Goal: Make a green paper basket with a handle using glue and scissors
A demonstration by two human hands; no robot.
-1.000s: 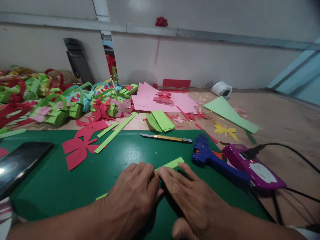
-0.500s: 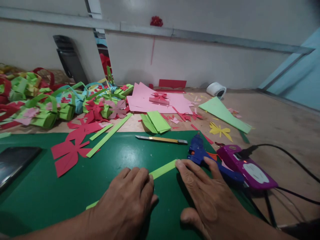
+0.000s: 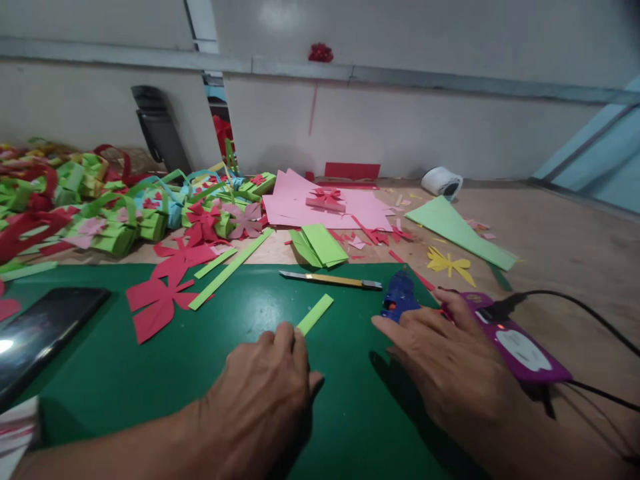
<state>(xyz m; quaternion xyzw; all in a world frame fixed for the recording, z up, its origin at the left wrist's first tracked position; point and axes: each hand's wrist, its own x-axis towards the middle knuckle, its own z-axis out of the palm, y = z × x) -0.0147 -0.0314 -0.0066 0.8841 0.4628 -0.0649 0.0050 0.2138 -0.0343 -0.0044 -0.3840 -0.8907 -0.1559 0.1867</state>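
A light green paper strip lies on the green mat, near its middle, its far end slanting up to the right and its near part running under the left hand. That hand's fingers curl down over the strip with the thumb set apart to the side; the fingertips are hidden, so whether the grip pinches the strip or only presses it cannot be told. The right hand is over the blue glue gun, its index finger stretched out and its other fingers bent; the hand covers the handle, and whether its grip is closed around it cannot be told. Beyond the strip, a yellow craft knife lies across the mat, with folded green paper just behind it. To the left are two loose green strips, red flower cutouts and a black phone. Right of the glue gun is a purple power block with a black plug in it. Farther back on the worktop are a yellow cutout, a pale green sheet, a white roll, pink sheets and, at far left, a heap of small paper baskets.
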